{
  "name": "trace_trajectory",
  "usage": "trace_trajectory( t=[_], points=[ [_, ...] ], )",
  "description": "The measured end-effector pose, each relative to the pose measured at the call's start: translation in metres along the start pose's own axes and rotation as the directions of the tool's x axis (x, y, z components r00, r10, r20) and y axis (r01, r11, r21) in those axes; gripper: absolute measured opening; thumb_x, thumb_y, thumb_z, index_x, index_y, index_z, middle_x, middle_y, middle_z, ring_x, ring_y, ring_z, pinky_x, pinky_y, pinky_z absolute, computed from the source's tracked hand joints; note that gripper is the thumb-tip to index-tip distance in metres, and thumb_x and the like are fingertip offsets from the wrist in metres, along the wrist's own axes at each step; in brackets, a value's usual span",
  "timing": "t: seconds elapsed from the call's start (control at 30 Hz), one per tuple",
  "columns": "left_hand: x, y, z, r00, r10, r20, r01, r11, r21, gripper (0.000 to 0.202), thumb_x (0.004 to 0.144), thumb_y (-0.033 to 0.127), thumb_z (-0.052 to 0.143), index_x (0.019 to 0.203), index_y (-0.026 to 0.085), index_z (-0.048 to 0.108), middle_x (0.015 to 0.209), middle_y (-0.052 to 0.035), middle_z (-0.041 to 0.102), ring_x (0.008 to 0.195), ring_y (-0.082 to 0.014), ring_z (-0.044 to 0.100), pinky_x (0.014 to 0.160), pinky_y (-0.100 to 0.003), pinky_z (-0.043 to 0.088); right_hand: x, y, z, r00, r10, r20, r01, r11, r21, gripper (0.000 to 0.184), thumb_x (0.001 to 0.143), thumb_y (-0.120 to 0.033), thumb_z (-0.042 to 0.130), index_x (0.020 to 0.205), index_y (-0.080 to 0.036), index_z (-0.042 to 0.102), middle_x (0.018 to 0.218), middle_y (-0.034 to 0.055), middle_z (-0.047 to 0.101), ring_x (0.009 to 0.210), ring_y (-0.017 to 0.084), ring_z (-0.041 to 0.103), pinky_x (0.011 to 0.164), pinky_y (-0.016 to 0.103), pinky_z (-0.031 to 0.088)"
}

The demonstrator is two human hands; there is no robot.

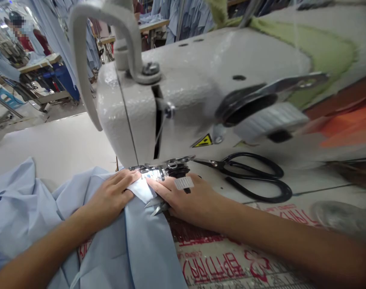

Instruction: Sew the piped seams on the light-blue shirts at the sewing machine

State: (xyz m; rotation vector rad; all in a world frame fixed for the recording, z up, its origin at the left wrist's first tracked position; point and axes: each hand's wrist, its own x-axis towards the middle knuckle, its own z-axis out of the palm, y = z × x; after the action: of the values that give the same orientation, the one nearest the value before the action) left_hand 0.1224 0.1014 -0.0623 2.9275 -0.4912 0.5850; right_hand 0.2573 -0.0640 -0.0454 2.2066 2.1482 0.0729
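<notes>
Light blue fabric point(152, 249) runs up to the lit presser foot point(154, 173) of a white sewing machine point(183, 96). A small pale strip point(142, 190) lies on top of it, its far end at the foot. My left hand point(113, 194) rests on the cloth left of the foot, fingers stretched out and thumb beside the strip. On the other side, my right hand point(185, 198) has its index finger on the strip's edge. Thread snips point(158, 208) are tucked in that hand, blades poking out toward the cloth; their handles are hidden.
Black-handled scissors point(255, 176) lie on the table behind my right wrist. More blue cloth point(17, 212) is bunched at left. Red-printed covering and a ruler strip point(239, 283) line the front. A co-worker point(26, 36) and hanging garments are in the background.
</notes>
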Motion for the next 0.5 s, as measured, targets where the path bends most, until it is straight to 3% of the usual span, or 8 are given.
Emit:
trace_trajectory(
  t=[0.27,0.4,0.5],
  points=[
    [0.0010,-0.0003,-0.0011,1.000,-0.021,-0.005,0.021,1.000,0.012,0.029,0.091,0.012,0.033,0.072,0.011,0.055,0.102,-0.0127,0.058,0.089,-0.0184,0.053,0.081,-0.037,0.050,0.0005,0.0000,-0.0002,1.000,-0.024,-0.012,0.024,1.000,-0.017,0.021,0.077,-0.010,0.048,0.084,-0.018,0.067,0.078,0.0062,0.064,0.060,0.015,0.054,0.048,0.027,0.029],
    [0.0021,-0.0009,-0.0020,1.000,0.001,-0.012,-0.001,1.000,0.028,0.028,0.091,0.012,0.032,0.076,0.010,0.056,0.102,-0.0134,0.057,0.099,-0.0206,0.053,0.087,-0.038,0.049,0.0010,0.0035,-0.0026,0.999,-0.022,-0.036,0.022,1.000,0.010,0.021,0.075,-0.009,0.050,0.082,-0.018,0.067,0.076,0.0041,0.064,0.054,0.013,0.049,0.048,0.027,0.028],
    [0.0025,-0.0008,-0.0027,1.000,0.004,0.002,-0.004,1.000,0.017,0.026,0.091,0.012,0.032,0.085,0.009,0.057,0.105,-0.0146,0.057,0.106,-0.0216,0.051,0.089,-0.038,0.048,0.0013,0.0075,-0.0022,0.999,0.014,-0.047,-0.010,0.996,0.083,0.011,0.075,-0.018,0.056,0.076,-0.019,0.068,0.074,0.0025,0.064,0.056,0.014,0.050,0.050,0.027,0.029]
  ],
)
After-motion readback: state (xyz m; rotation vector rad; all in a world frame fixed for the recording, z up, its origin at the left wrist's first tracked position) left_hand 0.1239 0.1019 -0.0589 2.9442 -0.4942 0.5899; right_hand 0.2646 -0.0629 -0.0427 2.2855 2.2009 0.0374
